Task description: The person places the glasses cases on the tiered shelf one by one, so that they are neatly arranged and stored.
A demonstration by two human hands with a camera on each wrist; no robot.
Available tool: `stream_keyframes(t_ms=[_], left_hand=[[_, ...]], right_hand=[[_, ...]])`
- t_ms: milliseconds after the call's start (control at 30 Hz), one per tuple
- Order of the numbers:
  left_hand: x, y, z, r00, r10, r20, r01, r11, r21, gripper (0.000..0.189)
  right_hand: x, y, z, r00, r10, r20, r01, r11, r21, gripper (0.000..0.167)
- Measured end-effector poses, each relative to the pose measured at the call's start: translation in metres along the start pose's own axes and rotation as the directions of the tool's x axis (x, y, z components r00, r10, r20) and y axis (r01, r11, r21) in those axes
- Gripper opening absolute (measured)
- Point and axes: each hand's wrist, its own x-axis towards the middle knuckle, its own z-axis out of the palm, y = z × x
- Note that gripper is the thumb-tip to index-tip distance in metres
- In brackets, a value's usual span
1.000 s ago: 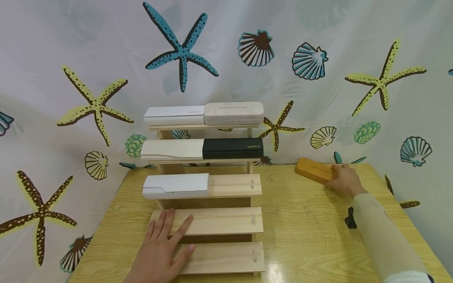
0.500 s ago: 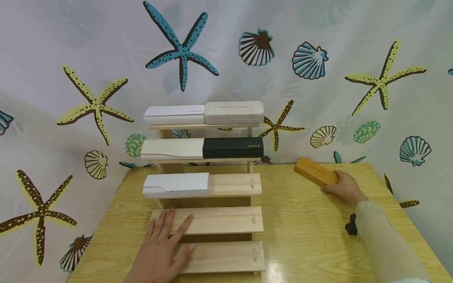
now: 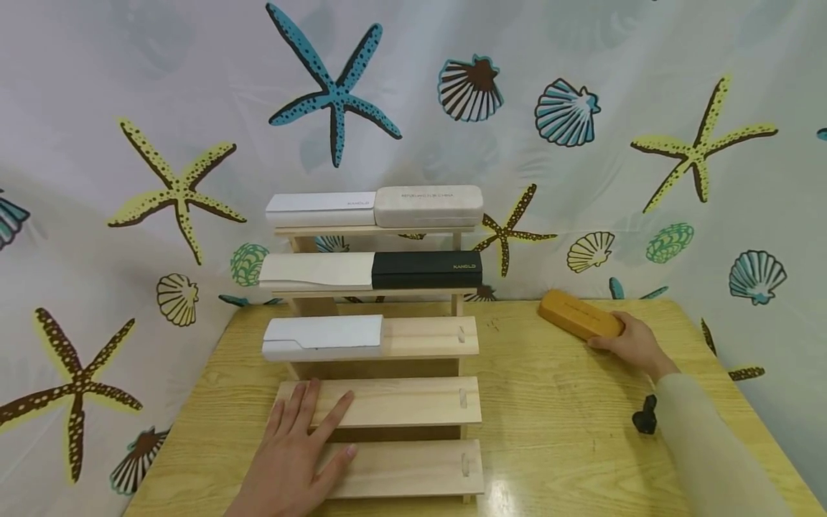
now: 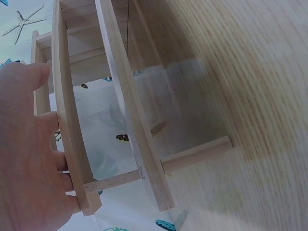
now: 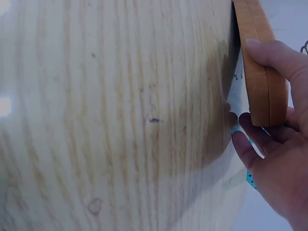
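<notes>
An orange glasses case (image 3: 578,316) lies at a slant near the table's back edge, right of the rack. My right hand (image 3: 629,345) grips its near right end; the right wrist view has the thumb against one side of the case (image 5: 262,72) and fingers behind it. On the stepped wooden rack (image 3: 413,402), my left hand (image 3: 291,449) rests with fingers spread over the two lowest shelves. In the left wrist view its fingertips touch a slat (image 4: 72,130). Higher shelves bear white glasses cases (image 3: 323,336), a black case (image 3: 426,269) and a cream case (image 3: 316,271).
On the top shelf sit a white case (image 3: 319,210) and a greyish-white case (image 3: 428,206) side by side. A small black object (image 3: 645,415) is beside my right sleeve (image 3: 704,438). Behind the wooden table (image 3: 536,431) hangs a curtain (image 3: 413,108) printed with starfish and shells.
My right hand has shifted slightly back along the orange case and now holds its near end. The case has barely moved. My left hand stays in place on the rack.
</notes>
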Motion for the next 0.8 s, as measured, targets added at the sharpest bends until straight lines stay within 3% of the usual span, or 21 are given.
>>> stream_keyframes(t_ms=[233,600,800], left_hand=[[0.0,-0.001,0.0,1.0,0.001,-0.001,-0.001,1.0,0.0,0.07],[0.0,-0.001,0.002,1.0,0.006,0.0,-0.006,1.0,-0.006,0.07],[0.0,-0.001,0.002,1.0,0.003,-0.005,-0.003,1.0,-0.01,0.069]], right_hand=[[-0.008,-0.007,-0.005,1.0,-0.01,0.011,0.01,1.0,-0.01,0.095],[-0.026,-0.032,-0.027,0.993,-0.115,-0.022,0.115,0.993,-0.011,0.085],[-0.035,-0.049,-0.037,0.988,-0.156,-0.02,0.156,0.987,-0.028,0.092]])
